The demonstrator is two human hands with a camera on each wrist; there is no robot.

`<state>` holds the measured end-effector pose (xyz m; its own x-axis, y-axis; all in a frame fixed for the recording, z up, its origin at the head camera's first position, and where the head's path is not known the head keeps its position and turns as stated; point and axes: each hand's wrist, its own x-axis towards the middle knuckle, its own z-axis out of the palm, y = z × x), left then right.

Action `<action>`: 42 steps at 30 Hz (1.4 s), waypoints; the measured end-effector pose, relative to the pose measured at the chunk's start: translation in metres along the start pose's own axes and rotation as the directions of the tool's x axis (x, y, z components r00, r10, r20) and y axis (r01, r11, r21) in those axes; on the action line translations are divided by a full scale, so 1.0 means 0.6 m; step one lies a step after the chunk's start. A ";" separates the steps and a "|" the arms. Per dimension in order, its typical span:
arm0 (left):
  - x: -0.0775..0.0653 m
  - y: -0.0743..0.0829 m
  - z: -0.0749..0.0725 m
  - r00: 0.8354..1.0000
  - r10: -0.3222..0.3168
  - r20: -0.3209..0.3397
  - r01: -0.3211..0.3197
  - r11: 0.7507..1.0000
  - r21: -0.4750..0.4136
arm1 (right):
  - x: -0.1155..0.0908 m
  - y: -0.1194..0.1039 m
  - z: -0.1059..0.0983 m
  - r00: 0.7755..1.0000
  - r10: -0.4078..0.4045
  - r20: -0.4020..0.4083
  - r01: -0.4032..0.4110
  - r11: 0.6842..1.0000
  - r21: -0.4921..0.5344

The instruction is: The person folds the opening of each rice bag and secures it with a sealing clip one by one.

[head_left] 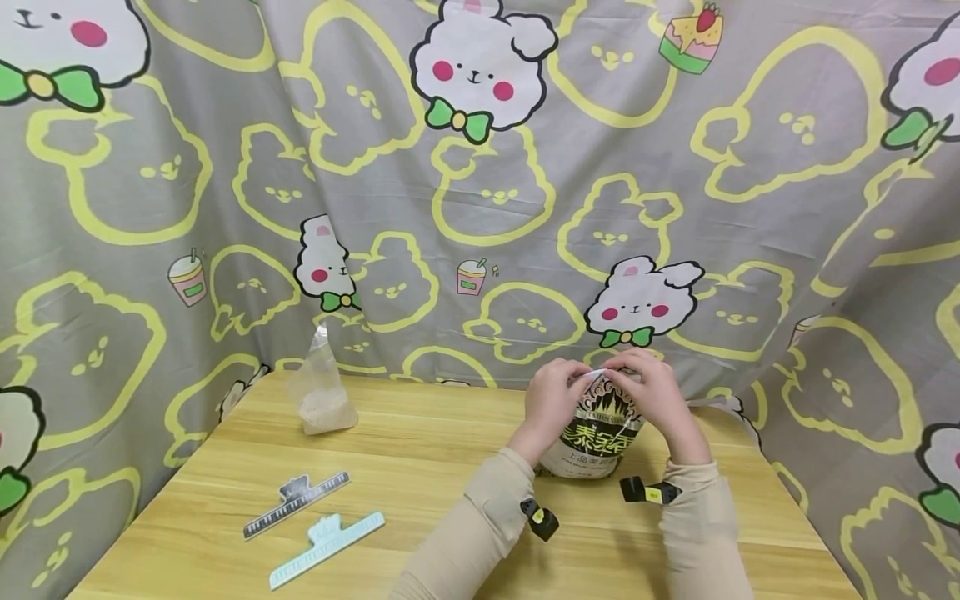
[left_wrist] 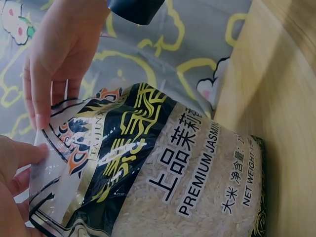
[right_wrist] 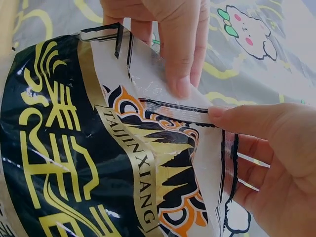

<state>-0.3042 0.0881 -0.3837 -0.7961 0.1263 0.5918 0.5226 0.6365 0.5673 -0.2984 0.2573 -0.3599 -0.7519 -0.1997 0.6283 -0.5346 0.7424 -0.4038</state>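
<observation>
A clear plastic rice bag with a black, gold and orange label [head_left: 600, 429] stands upright on the right of the table, filled with white grains. My left hand [head_left: 553, 402] pinches the folded top edge from the left, thumb in front and fingers behind. Close beside it, my right hand [head_left: 654, 393] pinches the same top edge from the right. In the left wrist view, rice [left_wrist: 163, 210] shows through the lower bag below the dark band. The right wrist view has the right thumb [right_wrist: 237, 117] pressed on the white top strip, near the left thumb's tip.
A small clear bag of white grains [head_left: 327, 408] stands at the table's back left. Nearer the front lie a dark long-jawed sealing clip [head_left: 297, 502] and a light blue one [head_left: 327, 546]. A patterned grey curtain [head_left: 510, 317] hangs behind the wooden table [head_left: 435, 467].
</observation>
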 end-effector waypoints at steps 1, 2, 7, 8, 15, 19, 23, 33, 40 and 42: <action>0.000 -0.002 0.001 1.000 0.001 -0.006 -0.001 1.000 0.001 | -0.001 0.000 0.001 1.000 0.011 0.000 -0.011 1.000 0.004; -0.001 -0.004 0.002 1.000 0.003 -0.013 -0.003 1.000 0.000 | -0.001 0.000 0.002 1.000 0.022 0.000 -0.022 1.000 0.010; -0.004 -0.015 0.003 1.000 0.001 -0.030 -0.001 1.000 -0.009 | -0.007 0.003 0.008 0.998 0.063 -0.023 -0.062 0.997 0.048; -0.006 -0.017 0.003 1.000 -0.006 -0.027 0.006 1.000 -0.015 | -0.008 0.004 0.009 0.997 0.068 -0.031 -0.066 0.996 0.058; -0.018 -0.034 -0.001 0.997 -0.078 -0.018 0.077 0.996 -0.048 | -0.019 0.009 0.021 0.991 0.081 -0.107 -0.071 0.993 0.089; -0.024 -0.042 -0.005 0.995 -0.091 -0.030 0.089 0.994 -0.069 | -0.021 0.010 0.028 0.985 0.057 -0.164 -0.045 0.996 0.077; -0.028 -0.051 -0.010 0.994 -0.094 -0.052 0.089 0.992 -0.093 | -0.020 0.007 0.033 0.980 0.043 -0.195 -0.027 0.996 0.086; -0.037 -0.069 -0.028 0.992 -0.110 -0.057 0.101 0.986 -0.131 | -0.019 0.001 0.034 0.973 0.031 -0.229 -0.010 0.995 0.095; -0.040 -0.077 -0.031 0.991 -0.130 -0.029 0.125 0.985 -0.120 | -0.022 0.003 0.036 0.974 0.037 -0.224 -0.014 0.995 0.102; -0.041 -0.077 -0.032 0.993 -0.117 -0.026 0.114 0.987 -0.112 | -0.023 0.002 0.036 0.973 0.037 -0.226 -0.014 0.995 0.102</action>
<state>-0.3027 0.0407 -0.4134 -0.8438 0.0311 0.5357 0.4597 0.5571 0.6917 -0.2973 0.2473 -0.3832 -0.6642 -0.0225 0.7473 -0.5609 0.6759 -0.4781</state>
